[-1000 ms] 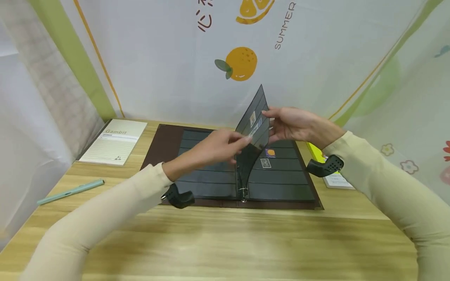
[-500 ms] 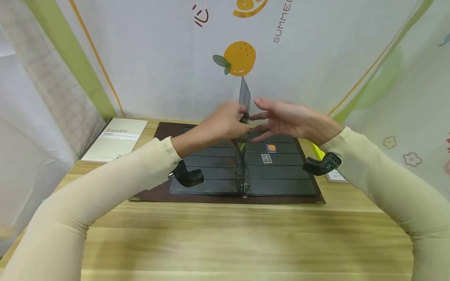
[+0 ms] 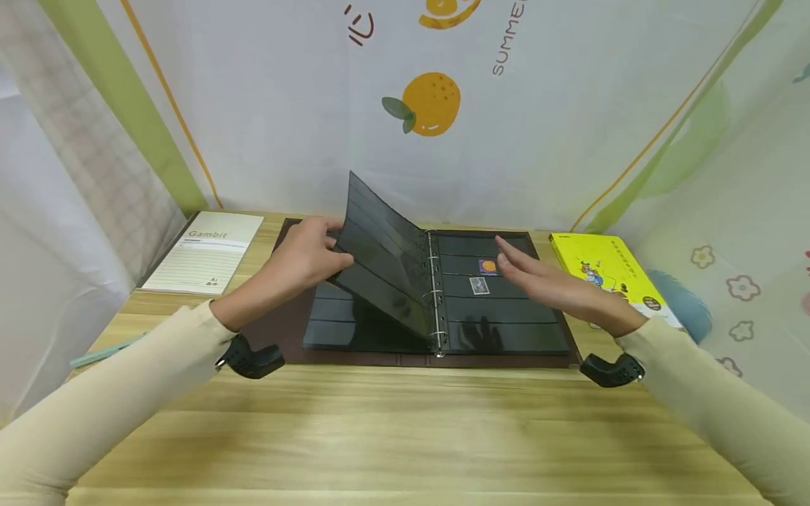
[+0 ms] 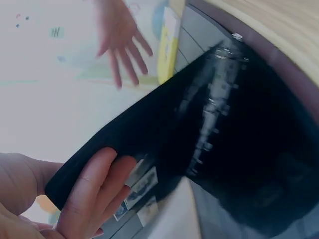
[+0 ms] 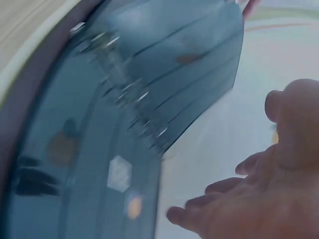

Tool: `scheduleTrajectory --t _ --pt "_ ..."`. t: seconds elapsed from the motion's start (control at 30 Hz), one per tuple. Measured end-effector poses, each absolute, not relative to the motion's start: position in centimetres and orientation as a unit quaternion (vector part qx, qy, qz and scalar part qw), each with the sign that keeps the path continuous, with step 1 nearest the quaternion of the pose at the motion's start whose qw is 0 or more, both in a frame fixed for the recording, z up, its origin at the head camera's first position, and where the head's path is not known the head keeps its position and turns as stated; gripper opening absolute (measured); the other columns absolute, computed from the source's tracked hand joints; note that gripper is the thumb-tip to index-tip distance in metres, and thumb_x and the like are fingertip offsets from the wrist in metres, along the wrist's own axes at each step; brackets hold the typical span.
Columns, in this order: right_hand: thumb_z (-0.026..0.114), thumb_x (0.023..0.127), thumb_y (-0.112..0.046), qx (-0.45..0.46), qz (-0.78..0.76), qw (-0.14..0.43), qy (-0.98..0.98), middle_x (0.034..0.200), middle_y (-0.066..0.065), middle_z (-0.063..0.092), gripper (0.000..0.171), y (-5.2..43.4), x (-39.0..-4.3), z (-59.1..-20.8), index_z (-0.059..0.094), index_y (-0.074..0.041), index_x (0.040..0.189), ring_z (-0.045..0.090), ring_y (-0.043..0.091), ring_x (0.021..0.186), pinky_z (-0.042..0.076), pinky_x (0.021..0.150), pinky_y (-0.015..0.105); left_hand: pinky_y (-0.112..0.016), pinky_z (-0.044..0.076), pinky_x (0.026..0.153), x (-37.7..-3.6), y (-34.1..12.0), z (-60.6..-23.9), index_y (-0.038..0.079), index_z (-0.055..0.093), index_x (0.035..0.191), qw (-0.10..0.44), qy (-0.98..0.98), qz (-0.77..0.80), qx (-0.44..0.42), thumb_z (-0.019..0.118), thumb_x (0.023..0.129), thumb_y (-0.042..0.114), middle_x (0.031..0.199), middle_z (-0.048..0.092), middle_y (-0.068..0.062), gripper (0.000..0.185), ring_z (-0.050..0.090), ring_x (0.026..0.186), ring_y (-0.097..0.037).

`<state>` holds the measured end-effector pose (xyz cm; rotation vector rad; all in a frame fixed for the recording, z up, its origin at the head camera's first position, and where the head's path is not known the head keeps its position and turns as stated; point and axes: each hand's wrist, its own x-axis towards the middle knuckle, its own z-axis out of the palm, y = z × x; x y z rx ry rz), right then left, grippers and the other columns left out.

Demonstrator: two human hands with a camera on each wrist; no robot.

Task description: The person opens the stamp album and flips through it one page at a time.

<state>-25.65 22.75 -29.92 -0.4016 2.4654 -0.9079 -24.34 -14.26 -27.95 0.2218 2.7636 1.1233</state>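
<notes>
One black page (image 3: 380, 263) mid-turn: our left hand (image 3: 304, 256) pinches its edge; right hand (image 3: 550, 288) hovers spread. Next, we judge, lay it flat.

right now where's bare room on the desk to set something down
The widest bare patch is the wooden desk in front of the album, between both sleeves. The back is crowded: notepad left, yellow book right, left hand gripping the raised page.
</notes>
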Motion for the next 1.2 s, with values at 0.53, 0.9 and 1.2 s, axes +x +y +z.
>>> scheduleTrajectory --t 0.53,0.9,1.2 --pt "0.049 0.104 -0.05 -0.215 -0.122 0.081 0.966 0.17 0.019 0.007 0.075 26.7 -22.4 -41.0 0.021 -0.013 0.163 0.001 0.05 0.155 0.003 0.12 0.072 -0.034 0.051 0.063 -24.9 -18.1 -36.1 -0.018 0.042 0.144 0.102 0.953 0.284 0.041 0.073 0.091 0.02 0.096 0.07 -0.026 0.072 0.066 0.073 -0.029" --pt "0.045 0.105 -0.054 -0.214 -0.122 0.102 0.964 0.171 0.018 0.007 0.075 26.7 -23.3 -41.5 0.02 -0.015 0.163 0.001 0.048 0.156 0.003 0.12 0.071 -0.026 0.036 0.05 -23.9 -17.9 -37.9 -0.01 0.065 0.097 0.1 0.971 0.21 0.064 0.074 0.093 0.028 0.062 0.048 -0.005 0.039 0.049 0.052 -0.017" --pt "0.044 0.106 -0.051 -0.227 -0.121 0.153 0.954 0.168 0.024 0.013 0.072 27.1 -24.2 -38.5 0.024 -0.011 0.162 0.007 0.053 0.153 0.006 0.117 0.076 -0.037 0.051 0.047 -22.4 -15.5 -38.1 -0.013 0.069 0.096 -0.034 0.985 0.058 0.157 0.071 0.095 0.037 0.084 0.06 -0.026 0.049 0.061 0.064 -0.034"
